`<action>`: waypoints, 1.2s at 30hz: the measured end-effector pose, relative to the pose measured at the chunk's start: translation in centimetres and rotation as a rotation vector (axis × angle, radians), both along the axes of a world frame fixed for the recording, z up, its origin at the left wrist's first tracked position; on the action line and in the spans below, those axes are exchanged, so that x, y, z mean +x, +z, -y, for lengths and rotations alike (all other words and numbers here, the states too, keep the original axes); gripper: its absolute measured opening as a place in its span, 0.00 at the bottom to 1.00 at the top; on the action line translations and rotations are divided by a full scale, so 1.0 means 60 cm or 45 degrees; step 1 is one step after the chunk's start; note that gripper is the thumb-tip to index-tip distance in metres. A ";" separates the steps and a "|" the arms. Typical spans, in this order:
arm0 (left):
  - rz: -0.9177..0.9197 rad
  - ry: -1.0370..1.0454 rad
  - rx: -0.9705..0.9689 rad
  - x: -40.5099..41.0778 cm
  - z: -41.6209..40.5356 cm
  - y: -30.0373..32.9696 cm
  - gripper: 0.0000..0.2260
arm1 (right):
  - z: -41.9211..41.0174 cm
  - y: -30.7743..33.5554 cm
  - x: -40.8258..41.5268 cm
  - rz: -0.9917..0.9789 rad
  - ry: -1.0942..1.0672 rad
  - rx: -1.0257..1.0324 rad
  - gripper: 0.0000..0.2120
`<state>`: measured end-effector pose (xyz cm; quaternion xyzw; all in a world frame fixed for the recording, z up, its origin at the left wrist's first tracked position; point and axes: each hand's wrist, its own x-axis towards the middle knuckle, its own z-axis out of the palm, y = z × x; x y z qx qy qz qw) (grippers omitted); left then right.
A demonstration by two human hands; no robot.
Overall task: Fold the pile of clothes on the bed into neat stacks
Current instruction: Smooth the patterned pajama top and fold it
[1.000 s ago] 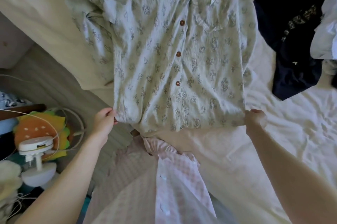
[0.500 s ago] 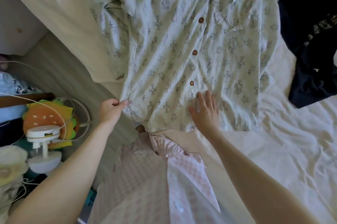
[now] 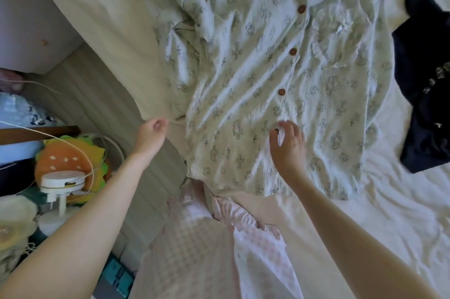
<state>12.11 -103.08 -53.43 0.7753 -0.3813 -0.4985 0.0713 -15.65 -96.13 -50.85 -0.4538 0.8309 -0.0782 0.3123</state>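
Observation:
A pale green printed button-up shirt (image 3: 255, 84) lies spread front-up on the bed, with its hem toward me and its left sleeve bunched at the upper left. My right hand (image 3: 288, 145) hovers over the shirt's front, its loosely bent fingertips touching the cloth by the lowest brown button (image 3: 276, 130). Left of the shirt's edge, my left hand (image 3: 152, 132) has curled fingers and pinches a thin ridge of the cream sheet (image 3: 102, 21). A dark navy garment (image 3: 428, 94) lies crumpled at the right.
The bed's edge runs diagonally on the left, with grey floor (image 3: 97, 101) below it. A burger-shaped cushion (image 3: 68, 157), a white fan (image 3: 60, 181) and cords crowd the floor at the left. My pink checked clothing (image 3: 207, 250) fills the bottom centre.
My right hand left the shirt's right hem corner, moved to its middle, and its flat fingers have now bent. My left hand let go of the left hem corner and grips the sheet.

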 end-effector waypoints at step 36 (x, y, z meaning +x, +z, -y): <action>0.262 -0.699 -0.577 0.042 0.447 -0.007 0.18 | 0.316 -0.011 0.240 -0.214 0.041 -0.129 0.26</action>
